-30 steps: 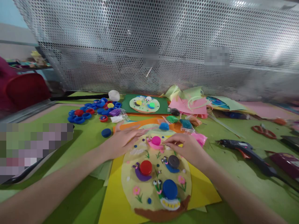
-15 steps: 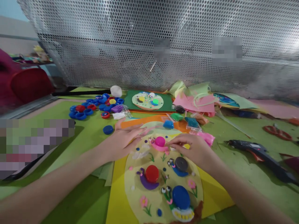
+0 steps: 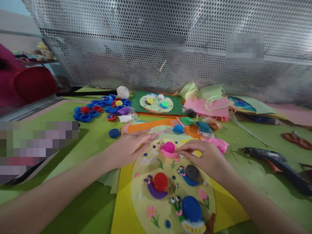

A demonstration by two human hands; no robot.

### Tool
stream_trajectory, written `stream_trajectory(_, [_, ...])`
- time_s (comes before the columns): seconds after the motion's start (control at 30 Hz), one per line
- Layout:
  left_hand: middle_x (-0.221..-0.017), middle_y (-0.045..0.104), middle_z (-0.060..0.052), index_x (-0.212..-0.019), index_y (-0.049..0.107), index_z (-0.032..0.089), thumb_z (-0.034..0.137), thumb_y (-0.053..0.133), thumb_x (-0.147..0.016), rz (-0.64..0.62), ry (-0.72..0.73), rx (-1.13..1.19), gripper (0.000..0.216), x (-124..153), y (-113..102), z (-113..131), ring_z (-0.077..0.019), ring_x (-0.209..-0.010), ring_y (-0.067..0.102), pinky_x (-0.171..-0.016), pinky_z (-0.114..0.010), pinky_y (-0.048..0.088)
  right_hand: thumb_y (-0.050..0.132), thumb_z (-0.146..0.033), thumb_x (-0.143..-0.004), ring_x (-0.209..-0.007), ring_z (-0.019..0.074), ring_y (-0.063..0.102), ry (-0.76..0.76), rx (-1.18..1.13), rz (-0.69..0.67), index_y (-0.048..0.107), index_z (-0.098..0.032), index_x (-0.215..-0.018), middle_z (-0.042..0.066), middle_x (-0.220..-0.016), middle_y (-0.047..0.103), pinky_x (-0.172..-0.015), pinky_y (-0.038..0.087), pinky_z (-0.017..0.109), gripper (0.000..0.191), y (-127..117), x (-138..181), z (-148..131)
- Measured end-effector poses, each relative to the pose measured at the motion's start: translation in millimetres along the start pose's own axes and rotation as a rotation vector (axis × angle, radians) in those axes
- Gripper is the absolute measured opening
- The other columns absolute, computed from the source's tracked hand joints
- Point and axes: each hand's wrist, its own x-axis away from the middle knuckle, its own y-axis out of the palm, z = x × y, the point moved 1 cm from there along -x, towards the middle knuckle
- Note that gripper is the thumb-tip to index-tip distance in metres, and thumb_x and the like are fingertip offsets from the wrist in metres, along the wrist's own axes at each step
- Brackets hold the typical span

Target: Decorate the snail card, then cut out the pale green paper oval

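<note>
My left hand (image 3: 130,143) lies open, its fingers stretched over the upper left edge of an oval clay picture (image 3: 138,211) on yellow card. My right hand (image 3: 201,154) has thumb and forefinger pinched together beside the pink clay snail (image 3: 167,151). Whatever is between those fingertips is too small to make out. Lower on the oval are a purple snail (image 3: 156,191) with a red bottle-cap shell, a blue snail (image 3: 190,179) with a dark grey cap, and a green-headed snail (image 3: 177,208) with a blue cap. Pink clay flowers (image 3: 151,211) and dots surround them.
Bottle caps (image 3: 94,113) are heaped at the back left. A second snail picture (image 3: 156,103) lies before the perforated metal panel (image 3: 136,48). Bagged clay (image 3: 179,129) and paper scraps (image 3: 207,105) sit beyond my hands. At right are a glue gun (image 3: 273,159) and scissors (image 3: 296,139).
The whole view has shifted slightly, so things appear a little further right. Both hands keep nearly the same places on the clay picture, and the right fingertips stay by the pink snail.
</note>
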Motion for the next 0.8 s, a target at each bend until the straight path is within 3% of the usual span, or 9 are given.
stream_trajectory(0.4, [-0.124,0.061,-0.002,-0.128,0.042,0.027,0.032,0.030,-0.093,-0.018,0.025,0.012,0.037,0.3,0.2,0.1,-0.0201,-0.123,0.045,-0.096,-0.037,0.038,0.058,-0.018,-0.077,-0.073,0.0171,0.065,-0.017,0.037,0.007,0.071,-0.022,-0.080,0.003,-0.083,0.072,-0.064,0.052,0.025,0.014,2.6,-0.7,2.5])
stream_trajectory(0.57, [-0.130,0.056,-0.005,-0.128,0.042,0.026,0.032,0.031,-0.093,-0.033,0.030,-0.002,0.037,0.7,-1.6,0.8,-0.0204,-0.124,0.043,-0.096,-0.039,0.037,0.058,-0.017,-0.077,-0.073,0.0165,0.065,-0.032,0.014,0.014,0.072,-0.023,-0.081,0.002,-0.083,0.072,-0.063,0.052,0.025,0.015,1.9,-1.0,1.9])
stream_trajectory(0.8, [-0.125,0.059,-0.008,-0.129,0.043,0.024,0.033,0.030,-0.093,-0.049,0.033,-0.022,0.039,0.3,-2.4,2.3,-0.0225,-0.124,0.043,-0.096,-0.041,0.036,0.058,-0.016,-0.078,-0.072,0.0154,0.064,-0.036,0.028,0.005,0.071,-0.021,-0.081,0.002,-0.081,0.072,-0.062,0.050,0.023,0.014,0.8,-1.2,-0.2])
